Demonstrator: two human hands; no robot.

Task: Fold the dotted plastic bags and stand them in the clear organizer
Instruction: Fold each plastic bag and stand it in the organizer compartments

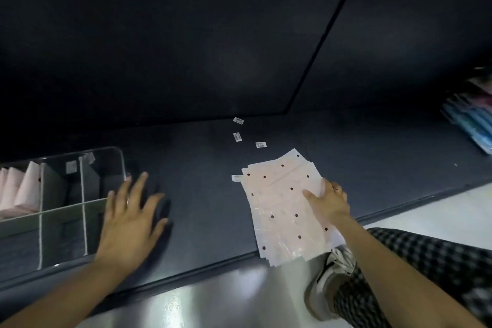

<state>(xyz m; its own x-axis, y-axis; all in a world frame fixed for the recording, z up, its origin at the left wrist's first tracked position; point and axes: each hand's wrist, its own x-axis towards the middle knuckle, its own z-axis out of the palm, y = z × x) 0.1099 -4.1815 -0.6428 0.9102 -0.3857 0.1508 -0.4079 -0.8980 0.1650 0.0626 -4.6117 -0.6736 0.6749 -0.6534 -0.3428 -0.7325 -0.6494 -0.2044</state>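
While folded pink bags (20, 189) upright in the clear organizer (82, 194), both hands' fingers released.

Three small white stickers (249, 132) on dark shelf (202, 168): printed, perhaps barcodes; unreadable. Sticker on clear organizer (121, 160): blurred.

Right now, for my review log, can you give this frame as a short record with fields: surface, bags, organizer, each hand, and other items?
surface: dark grey shelf board
bags: flat stack of pale pink plastic bags with dark dots, near edge overhanging the shelf front
organizer: clear divided plastic organizer at left; folded pink bags stand in its far-left compartment
left hand: open, fingers spread, holding nothing, beside the organizer
right hand: on the stack's right edge, thumb on top
other: small white labels lying behind the stack
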